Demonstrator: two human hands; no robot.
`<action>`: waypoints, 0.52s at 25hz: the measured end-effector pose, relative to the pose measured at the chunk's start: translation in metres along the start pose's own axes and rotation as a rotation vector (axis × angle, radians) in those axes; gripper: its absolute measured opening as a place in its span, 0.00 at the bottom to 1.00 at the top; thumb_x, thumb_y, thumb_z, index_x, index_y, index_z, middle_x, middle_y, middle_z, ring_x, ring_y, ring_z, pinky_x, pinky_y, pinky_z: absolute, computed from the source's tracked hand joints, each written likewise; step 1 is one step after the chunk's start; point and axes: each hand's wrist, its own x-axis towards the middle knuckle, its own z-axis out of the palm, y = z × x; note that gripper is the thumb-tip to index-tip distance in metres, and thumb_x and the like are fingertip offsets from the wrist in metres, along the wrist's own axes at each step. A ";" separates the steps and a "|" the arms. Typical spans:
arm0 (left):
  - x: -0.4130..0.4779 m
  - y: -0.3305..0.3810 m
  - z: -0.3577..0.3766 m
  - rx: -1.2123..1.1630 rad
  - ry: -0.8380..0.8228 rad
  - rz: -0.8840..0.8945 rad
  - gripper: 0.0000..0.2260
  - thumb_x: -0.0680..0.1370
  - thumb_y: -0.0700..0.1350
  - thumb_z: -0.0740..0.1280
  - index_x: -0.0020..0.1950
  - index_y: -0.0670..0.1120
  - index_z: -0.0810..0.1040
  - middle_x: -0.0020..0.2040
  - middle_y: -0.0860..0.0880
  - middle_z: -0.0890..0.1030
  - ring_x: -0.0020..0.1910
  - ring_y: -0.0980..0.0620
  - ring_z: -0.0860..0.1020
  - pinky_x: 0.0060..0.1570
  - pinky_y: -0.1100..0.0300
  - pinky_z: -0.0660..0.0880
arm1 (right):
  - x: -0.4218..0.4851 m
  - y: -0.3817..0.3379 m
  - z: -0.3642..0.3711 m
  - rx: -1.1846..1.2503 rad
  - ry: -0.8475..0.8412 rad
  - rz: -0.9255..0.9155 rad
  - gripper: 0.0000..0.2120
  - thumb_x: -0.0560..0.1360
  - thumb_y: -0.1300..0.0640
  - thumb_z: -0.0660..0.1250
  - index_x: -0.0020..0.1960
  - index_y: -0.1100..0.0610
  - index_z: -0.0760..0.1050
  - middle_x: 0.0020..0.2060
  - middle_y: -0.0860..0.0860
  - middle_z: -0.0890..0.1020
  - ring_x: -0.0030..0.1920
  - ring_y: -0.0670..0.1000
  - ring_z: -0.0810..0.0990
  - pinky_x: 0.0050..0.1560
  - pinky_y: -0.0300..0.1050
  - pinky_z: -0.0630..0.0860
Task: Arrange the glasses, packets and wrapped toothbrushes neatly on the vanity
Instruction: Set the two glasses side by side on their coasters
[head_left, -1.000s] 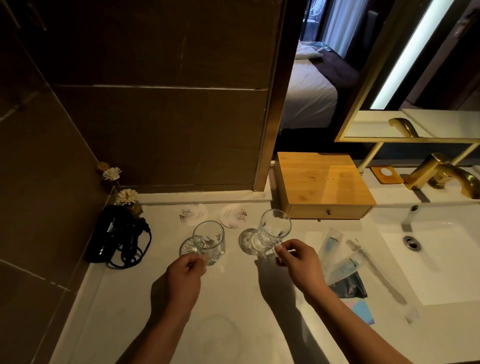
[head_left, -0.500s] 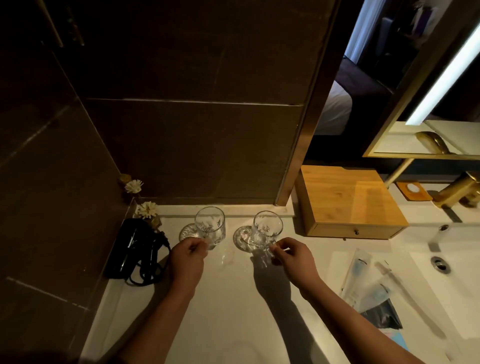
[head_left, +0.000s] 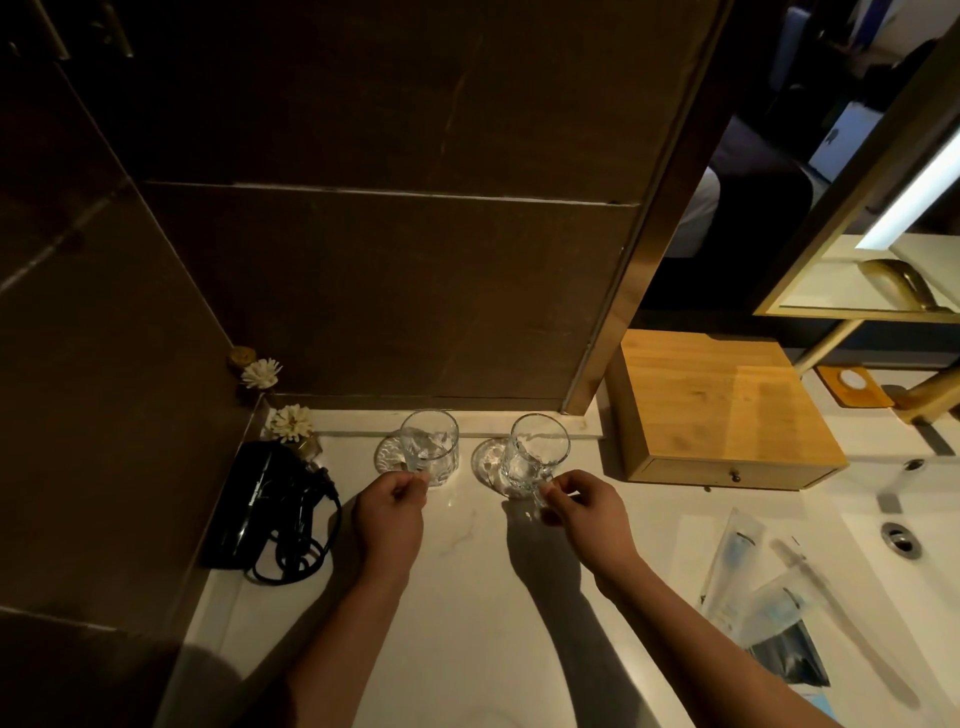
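You are looking down at a pale, faintly veined stone vanity (head_left: 467, 613) that fills the lower middle of the frame, backed by large dark brown wall tiles across the upper left and centre.

Two clear glasses stand just below the centre, close to the back wall. The left glass (head_left: 430, 447) is upright, mouth up, a short straight-sided tumbler with a cut, faceted lower half; it sits over a round printed coaster (head_left: 387, 453). The right glass (head_left: 535, 457) leans, its mouth tipped toward the upper right, with its base partly over a second coaster (head_left: 487, 457). Your left hand (head_left: 390, 514) is closed, fingertips pinching the near lower edge of the left glass. Your right hand (head_left: 587, 512) is likewise closed, pinching the near lower edge of the right glass.

At lower right, the wrapped toothbrushes (head_left: 748, 582) lie in clear plastic sleeves, long axes running from lower left to upper right; any print on them is too small to read. Just below them lies a dark glossy packet (head_left: 789, 657).

A black hair dryer (head_left: 254, 506) with a coiled cord lies at left centre; a pale line of lettering on its body is unreadable. Above it, two white papery flowers (head_left: 291, 422) sit in the corner. Right of the glasses stands a smooth light wooden box (head_left: 722, 410) with a small knobbed drawer. At the right edge is a white basin (head_left: 924, 587) with a metal drain.
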 end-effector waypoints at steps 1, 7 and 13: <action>-0.001 -0.001 0.000 0.021 0.012 0.010 0.06 0.78 0.42 0.72 0.47 0.38 0.84 0.46 0.38 0.86 0.47 0.43 0.84 0.37 0.63 0.74 | 0.000 0.000 0.002 0.000 0.004 0.001 0.07 0.78 0.54 0.68 0.43 0.55 0.80 0.38 0.52 0.85 0.39 0.51 0.85 0.50 0.54 0.83; -0.005 -0.006 -0.003 0.100 -0.014 0.093 0.10 0.80 0.43 0.70 0.50 0.36 0.84 0.46 0.39 0.86 0.36 0.55 0.76 0.29 0.79 0.68 | -0.001 0.002 0.018 -0.020 0.057 -0.018 0.08 0.78 0.54 0.68 0.42 0.55 0.81 0.36 0.52 0.85 0.39 0.52 0.85 0.50 0.57 0.83; 0.000 -0.012 -0.004 0.144 -0.025 0.133 0.10 0.80 0.44 0.69 0.52 0.37 0.83 0.48 0.40 0.86 0.41 0.52 0.79 0.31 0.79 0.69 | -0.003 0.003 0.021 0.007 0.084 -0.001 0.08 0.78 0.53 0.68 0.43 0.55 0.81 0.37 0.52 0.85 0.39 0.52 0.85 0.50 0.57 0.83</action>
